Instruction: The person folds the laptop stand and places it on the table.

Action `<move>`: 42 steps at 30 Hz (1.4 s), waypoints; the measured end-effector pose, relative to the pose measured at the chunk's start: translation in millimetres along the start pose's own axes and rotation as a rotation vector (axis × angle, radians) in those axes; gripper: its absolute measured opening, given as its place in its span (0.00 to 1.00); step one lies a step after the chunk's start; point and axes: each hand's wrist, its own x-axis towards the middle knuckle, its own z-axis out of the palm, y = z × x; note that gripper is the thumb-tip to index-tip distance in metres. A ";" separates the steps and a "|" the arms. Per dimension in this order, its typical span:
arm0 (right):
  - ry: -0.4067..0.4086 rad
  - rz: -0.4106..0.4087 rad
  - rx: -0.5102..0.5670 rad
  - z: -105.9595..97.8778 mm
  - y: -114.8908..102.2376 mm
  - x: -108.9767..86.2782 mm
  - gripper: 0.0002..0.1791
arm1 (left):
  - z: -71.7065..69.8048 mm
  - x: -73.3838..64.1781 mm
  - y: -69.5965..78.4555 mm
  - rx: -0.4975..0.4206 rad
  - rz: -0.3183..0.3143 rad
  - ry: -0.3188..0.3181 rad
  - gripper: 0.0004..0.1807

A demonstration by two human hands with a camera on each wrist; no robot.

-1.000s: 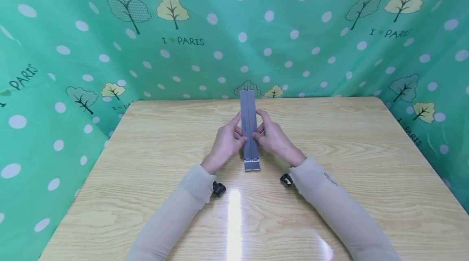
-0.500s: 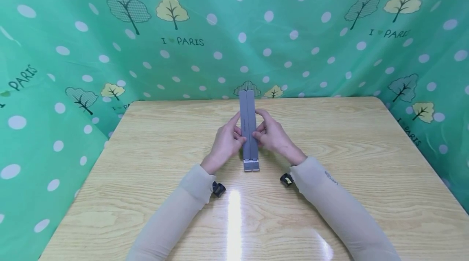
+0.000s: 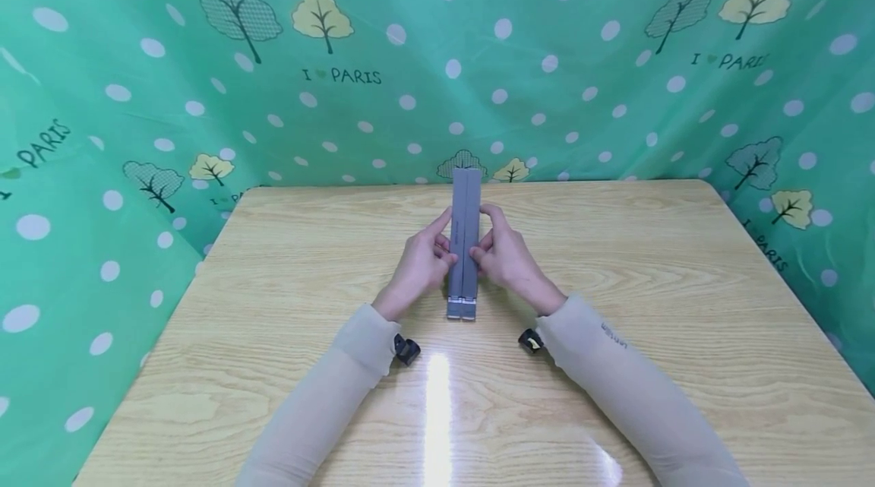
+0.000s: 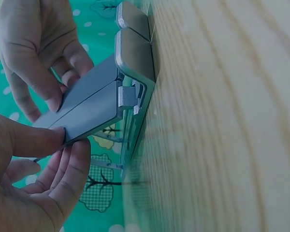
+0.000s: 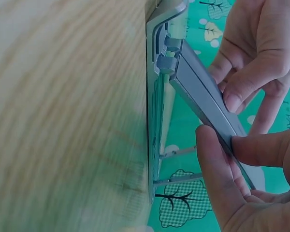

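A grey folding laptop stand [image 3: 465, 232] rests near the back of the table, its two long arms side by side and raised at a slant. In the left wrist view, the stand's hinge end [image 4: 128, 94] and lipped base touch the wood. My left hand [image 3: 422, 263] pinches the left arm's edge between thumb and fingers. On the other side, my right hand [image 3: 509, 255] pinches the right arm, its index finger reaching along the edge. From the right wrist view, thin support struts [image 5: 181, 166] run between the base and the raised arms.
The wooden table [image 3: 307, 396] shows a bright light reflection in front of the stand. A green curtain [image 3: 437, 54] with dots and trees hangs behind the table and at both sides. Black wrist cameras [image 3: 407, 351] sit at the sleeves.
The stand has turned slightly: its near end shifted a little left and its far end a little right. Both hands keep their hold with only tiny movement.
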 end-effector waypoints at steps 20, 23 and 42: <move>-0.091 -0.211 0.024 -46.2 16.1 33.0 0.50 | -15.3 -19.4 0.7 0.268 -0.025 -0.136 0.47; -0.137 -0.255 -0.010 -53.7 16.7 42.1 0.53 | -16.4 -28.3 -0.8 0.324 -0.012 -0.164 0.49; -0.265 -0.263 -0.146 -67.4 8.3 68.7 0.53 | -8.4 -45.5 -1.7 0.477 0.091 -0.250 0.61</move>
